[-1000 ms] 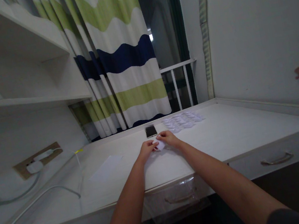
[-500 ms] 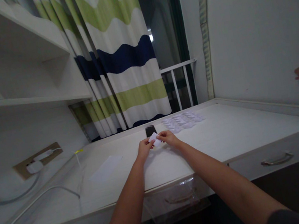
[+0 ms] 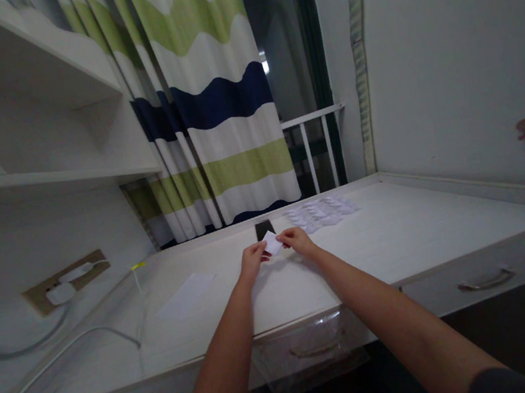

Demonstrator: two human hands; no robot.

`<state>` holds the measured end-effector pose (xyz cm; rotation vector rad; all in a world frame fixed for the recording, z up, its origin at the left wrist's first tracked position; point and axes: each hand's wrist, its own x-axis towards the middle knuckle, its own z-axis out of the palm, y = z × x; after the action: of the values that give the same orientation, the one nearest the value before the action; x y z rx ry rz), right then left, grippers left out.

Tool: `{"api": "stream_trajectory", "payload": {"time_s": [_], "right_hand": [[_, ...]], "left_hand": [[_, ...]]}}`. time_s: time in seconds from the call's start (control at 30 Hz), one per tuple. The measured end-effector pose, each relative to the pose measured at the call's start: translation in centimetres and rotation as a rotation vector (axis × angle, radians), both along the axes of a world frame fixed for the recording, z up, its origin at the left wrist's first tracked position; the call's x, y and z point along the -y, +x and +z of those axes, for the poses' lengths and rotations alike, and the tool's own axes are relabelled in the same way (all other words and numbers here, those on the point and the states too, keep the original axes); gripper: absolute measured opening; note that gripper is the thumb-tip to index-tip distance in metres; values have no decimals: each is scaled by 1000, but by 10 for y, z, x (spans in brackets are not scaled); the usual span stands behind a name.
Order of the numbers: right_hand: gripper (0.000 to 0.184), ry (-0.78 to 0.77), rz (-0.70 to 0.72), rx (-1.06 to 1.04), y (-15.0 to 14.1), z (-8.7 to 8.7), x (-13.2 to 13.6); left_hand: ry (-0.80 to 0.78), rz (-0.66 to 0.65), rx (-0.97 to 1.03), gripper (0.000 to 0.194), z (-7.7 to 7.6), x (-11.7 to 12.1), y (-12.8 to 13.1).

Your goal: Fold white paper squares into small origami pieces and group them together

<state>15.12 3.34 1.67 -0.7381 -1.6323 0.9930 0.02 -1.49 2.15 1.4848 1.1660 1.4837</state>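
A small folded piece of white paper [image 3: 272,243] is held up over the desk between my two hands. My left hand [image 3: 254,257] pinches its left side, and my right hand [image 3: 297,240] grips its right corner with thumb and fingers. Just behind the paper lies a dark flat rectangular object [image 3: 264,228], its lower part hidden by the paper. Several white folded paper pieces [image 3: 321,212] sit in rows to the right, near the back edge. Flat white paper sheets [image 3: 187,294] lie on the desk to the left.
The white desk [image 3: 376,237] has drawers along its front, with a clear plastic bag [image 3: 315,353] hanging at the middle one. A cable [image 3: 83,334] runs along the left side below a wall socket [image 3: 67,283]. A striped curtain [image 3: 219,96] hangs behind.
The folded paper has shifted and turned very slightly between my fingers. Both hands stay in nearly the same place; everything else is unchanged.
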Motion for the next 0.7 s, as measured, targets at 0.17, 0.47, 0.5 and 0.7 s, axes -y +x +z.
{"api": "stream_trajectory", "payload": {"time_s": [0.17, 0.47, 0.5, 0.7], "right_hand": [[27, -52, 22, -15, -1, -1, 1], [25, -128, 20, 23, -5, -2, 8], [24, -136, 28, 31, -5, -1, 9], [18, -168, 62, 42, -5, -1, 10]], "left_hand": [[30, 18, -45, 40, 0, 0, 0], [132, 89, -193, 35, -2, -1, 1], [133, 82, -203, 33, -3, -2, 2], [141, 66, -186, 32, -3, 0, 2]]}}
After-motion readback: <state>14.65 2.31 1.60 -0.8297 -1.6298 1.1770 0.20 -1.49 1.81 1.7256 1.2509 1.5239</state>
